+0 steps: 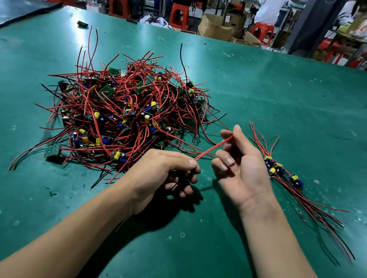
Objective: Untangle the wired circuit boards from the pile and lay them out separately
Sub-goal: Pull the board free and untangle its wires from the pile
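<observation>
Left hand (160, 171) curled round one board (188, 172), just before pile (122, 110); its red wire (212, 148) runs to right hand (241, 162) — fingers half-curled, pinch I cannot tell. Light, wire springy, joints likely fragile — I'd hold board edge, not tug wire.

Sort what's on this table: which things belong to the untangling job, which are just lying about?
Job: tangled pile; wired board gripped by left hand; its red wire pinched by right hand; laid-out boards.
Lying about: small black object; cardboard boxes beyond.
</observation>
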The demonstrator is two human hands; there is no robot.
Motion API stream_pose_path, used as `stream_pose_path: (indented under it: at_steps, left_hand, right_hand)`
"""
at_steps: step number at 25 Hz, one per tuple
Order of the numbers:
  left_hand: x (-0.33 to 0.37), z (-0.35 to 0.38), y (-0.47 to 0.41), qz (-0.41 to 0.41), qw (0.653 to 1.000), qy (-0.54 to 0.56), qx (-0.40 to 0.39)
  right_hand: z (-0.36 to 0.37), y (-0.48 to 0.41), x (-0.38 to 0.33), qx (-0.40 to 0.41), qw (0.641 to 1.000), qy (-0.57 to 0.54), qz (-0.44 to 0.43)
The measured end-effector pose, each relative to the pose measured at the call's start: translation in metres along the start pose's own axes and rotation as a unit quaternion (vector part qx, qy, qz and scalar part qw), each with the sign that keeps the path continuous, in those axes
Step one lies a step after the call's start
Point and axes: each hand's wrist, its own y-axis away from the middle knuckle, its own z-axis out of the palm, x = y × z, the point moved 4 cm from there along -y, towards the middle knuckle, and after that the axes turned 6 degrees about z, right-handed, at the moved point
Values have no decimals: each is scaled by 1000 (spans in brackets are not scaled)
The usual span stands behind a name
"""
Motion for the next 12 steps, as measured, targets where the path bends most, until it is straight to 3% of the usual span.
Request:
stream_pose_path:
  at_steps: [7,12]
  left_hand:
    - [0,-3,0,10,1000,-15,16]
    - [0,-2,1,7,1000,-14,13]
  right_hand:
    - [-3,4,-9,-23,999,-13,41]
    - [1,7,-11,-50,991,-89,87]
